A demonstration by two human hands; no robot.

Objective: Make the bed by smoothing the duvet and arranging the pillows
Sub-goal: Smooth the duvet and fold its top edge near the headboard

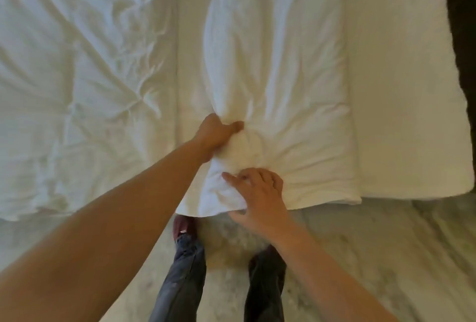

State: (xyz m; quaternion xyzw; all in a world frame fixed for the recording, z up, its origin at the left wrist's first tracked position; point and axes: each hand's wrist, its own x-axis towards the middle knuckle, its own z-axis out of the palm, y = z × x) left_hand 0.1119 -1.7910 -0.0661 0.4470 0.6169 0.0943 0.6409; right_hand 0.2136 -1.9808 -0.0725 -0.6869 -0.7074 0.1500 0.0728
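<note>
Squarely in the middle lies a white pillow [278, 64], stretched lengthways away from the person, its near end reaching the edge of the mattress [401, 95]; the left hand [216, 132] is clenched round a bunched fistful of the pillow's cover a little in from that near end, and creases fan out from the fist; the right hand [257, 193] grasps the near end itself, fingers curled over the top and thumb tucked under the edge, the forefinger lying straighter and pointing to the pillow's left; the two hands are near each other but apart, the left one farther up the pillow; to the pillow's left a white duvet [77, 64] lies rumpled and heavily creased, with a narrow strip of mattress between them; to the pillow's right the mattress shows flat, and beyond it a dark strip [463, 38] is too dim to make out; below the pillow's near end the person's legs in dark jeans [180, 275] stand on a pale mottled floor [386, 244].
</note>
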